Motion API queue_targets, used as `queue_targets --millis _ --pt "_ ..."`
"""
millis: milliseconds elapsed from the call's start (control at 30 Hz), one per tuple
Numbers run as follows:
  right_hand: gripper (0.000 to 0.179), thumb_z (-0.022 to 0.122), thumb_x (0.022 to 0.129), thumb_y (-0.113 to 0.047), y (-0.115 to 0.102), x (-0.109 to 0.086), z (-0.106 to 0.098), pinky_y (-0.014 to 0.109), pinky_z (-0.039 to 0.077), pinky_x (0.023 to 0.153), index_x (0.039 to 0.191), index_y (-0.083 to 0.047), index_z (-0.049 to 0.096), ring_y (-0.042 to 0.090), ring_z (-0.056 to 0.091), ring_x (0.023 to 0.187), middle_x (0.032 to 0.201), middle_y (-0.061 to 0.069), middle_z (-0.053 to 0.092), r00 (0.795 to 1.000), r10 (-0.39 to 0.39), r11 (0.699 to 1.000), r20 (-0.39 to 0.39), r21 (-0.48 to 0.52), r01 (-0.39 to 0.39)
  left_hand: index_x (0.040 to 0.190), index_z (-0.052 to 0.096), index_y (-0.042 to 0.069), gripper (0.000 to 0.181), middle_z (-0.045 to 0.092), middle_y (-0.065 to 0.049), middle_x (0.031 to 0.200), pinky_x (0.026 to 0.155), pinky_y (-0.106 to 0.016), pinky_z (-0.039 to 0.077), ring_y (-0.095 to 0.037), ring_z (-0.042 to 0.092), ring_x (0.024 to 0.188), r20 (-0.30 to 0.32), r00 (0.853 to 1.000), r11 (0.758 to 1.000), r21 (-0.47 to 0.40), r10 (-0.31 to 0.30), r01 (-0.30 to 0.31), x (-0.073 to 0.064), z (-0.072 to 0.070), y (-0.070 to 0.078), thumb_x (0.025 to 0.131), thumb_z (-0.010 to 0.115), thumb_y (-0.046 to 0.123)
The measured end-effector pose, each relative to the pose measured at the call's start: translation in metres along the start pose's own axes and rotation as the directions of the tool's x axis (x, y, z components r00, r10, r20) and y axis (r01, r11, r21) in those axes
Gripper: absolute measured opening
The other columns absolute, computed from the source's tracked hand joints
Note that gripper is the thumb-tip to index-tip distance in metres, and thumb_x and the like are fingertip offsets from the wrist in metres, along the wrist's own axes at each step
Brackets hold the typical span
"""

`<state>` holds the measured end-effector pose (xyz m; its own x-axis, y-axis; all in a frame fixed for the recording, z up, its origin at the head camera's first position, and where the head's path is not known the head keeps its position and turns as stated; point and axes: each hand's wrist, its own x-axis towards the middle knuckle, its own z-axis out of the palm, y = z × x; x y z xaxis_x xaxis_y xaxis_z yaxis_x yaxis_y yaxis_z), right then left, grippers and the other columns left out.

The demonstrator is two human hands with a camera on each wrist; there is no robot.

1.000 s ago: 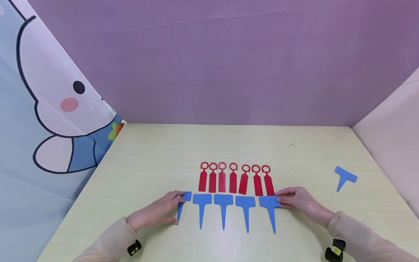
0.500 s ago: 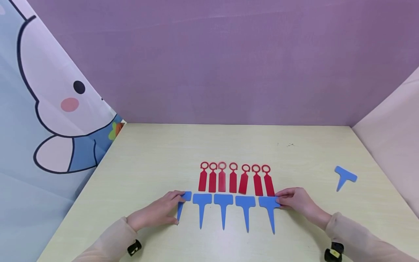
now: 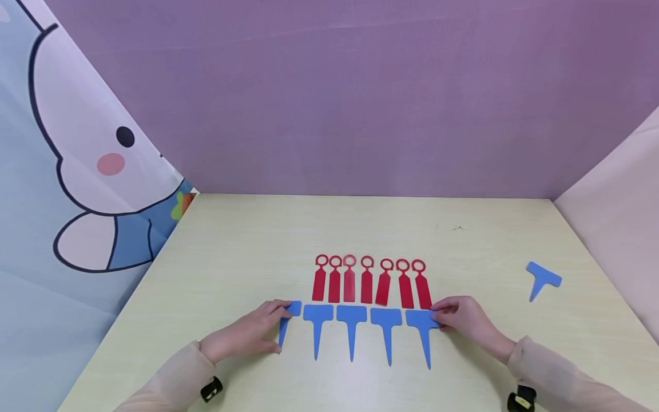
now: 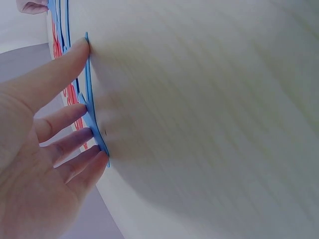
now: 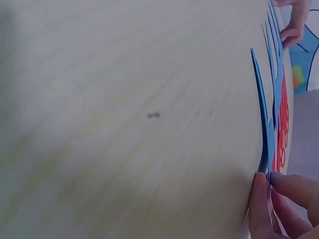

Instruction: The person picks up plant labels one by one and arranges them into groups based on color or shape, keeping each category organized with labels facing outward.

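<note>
Blue T-shaped plant labels (image 3: 352,314) lie in a row on the table, stems toward me. At the left end, my left hand (image 3: 252,331) rests with extended fingertips on the head of the leftmost label (image 4: 89,89) and its thumb by the stem's tip, partly covering it. My right hand (image 3: 471,323) pinches the right end of the head of the rightmost label (image 3: 423,319) between thumb and fingers (image 5: 289,189). Right behind the row stand out several red ring-topped tags (image 3: 366,287), lying side by side, some slightly slanted.
Another blue label (image 3: 543,279) lies apart at the right, turned at an angle. The pale wooden table (image 3: 257,240) ends at a purple backdrop (image 3: 360,103). A cartoon-printed cloth (image 3: 87,229) borders the left side, and a pale cloth (image 3: 623,212) the right.
My right hand has shifted slightly left with the rightmost blue label, narrowing the gap to its neighbour. The left hand and the red tags have stayed put.
</note>
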<state>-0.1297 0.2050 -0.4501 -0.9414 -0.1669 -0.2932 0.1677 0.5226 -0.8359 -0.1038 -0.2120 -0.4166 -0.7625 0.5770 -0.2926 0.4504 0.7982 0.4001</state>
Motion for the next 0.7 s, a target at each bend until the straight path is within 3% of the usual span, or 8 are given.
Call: queue_targets --millis 267,700 --pt "0.019 0.066 0.075 -0.001 0.0021 0.0003 0.0025 0.023 0.052 0.054 0.091 0.009 0.065 0.016 0.061 0.059 0.075 0.012 0.066 0.999 -0.034 0.999 -0.015 -0.028 0.034 0.121 0.046 0.003 0.058 0.034 -0.011 0.135 0.098 -0.039 0.035 -0.027 0.033 0.122 -0.002 1.0 1.0 0.001 0.004 -0.004 0.0001 -0.0002 0.0 0.074 0.071 0.026" --pt "0.016 0.064 0.076 0.002 0.0028 -0.0002 0.0045 0.023 0.051 0.054 0.091 0.006 0.064 0.016 0.058 0.058 0.071 0.008 0.063 0.999 -0.027 0.999 -0.037 -0.039 0.025 0.121 0.047 0.003 0.058 0.034 -0.012 0.135 0.097 -0.04 0.035 -0.027 0.034 0.122 -0.005 1.0 1.0 -0.003 0.011 -0.011 0.0005 -0.0001 -0.0002 0.074 0.071 0.027"
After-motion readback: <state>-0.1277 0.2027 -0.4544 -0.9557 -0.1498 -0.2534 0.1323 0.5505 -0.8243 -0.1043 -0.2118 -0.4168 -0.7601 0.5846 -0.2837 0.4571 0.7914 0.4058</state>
